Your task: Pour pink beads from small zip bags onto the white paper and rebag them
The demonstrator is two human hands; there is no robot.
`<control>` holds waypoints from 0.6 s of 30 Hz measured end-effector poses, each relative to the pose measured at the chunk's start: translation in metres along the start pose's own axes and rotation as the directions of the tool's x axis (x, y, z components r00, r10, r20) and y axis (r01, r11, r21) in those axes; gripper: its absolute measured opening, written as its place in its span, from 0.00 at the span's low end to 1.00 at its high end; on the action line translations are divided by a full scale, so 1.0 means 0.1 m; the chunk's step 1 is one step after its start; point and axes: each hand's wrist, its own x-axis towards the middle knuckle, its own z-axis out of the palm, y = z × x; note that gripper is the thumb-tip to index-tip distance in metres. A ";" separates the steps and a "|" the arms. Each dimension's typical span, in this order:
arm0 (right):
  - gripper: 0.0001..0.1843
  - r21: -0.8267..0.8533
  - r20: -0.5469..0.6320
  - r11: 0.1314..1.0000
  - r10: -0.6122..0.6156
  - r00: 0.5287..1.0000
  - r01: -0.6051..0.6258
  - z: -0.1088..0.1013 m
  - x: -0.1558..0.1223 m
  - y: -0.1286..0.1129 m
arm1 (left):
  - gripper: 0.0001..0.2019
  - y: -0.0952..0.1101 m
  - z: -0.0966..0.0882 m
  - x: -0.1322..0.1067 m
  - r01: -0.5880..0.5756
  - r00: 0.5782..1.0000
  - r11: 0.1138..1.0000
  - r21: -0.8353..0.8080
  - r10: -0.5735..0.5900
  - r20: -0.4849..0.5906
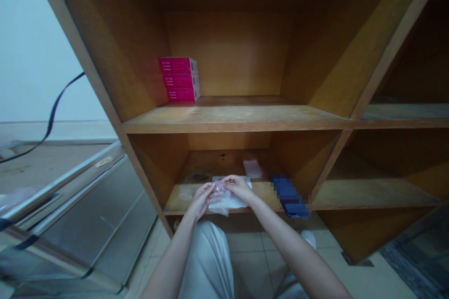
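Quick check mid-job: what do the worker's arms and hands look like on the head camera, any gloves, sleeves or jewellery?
Both forearms are bare down to the picture's lower edge, with no sleeve in view. The left hand and right hand are ungloved. No watch, bracelet or ring shows, though the fingers are small here. Light grey trousers show below.

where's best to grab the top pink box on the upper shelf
Take the top pink box near its white end, coming from the front right: the stack sits in the back left corner, so probably only that end, the front and the top are free.
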 end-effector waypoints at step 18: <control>0.03 -0.081 -0.042 0.996 -0.033 0.999 0.030 0.03 0.07 0.11 | 0.11 0.04 -0.05 0.08 0.021 0.999 0.996 0.092 -0.019 -0.028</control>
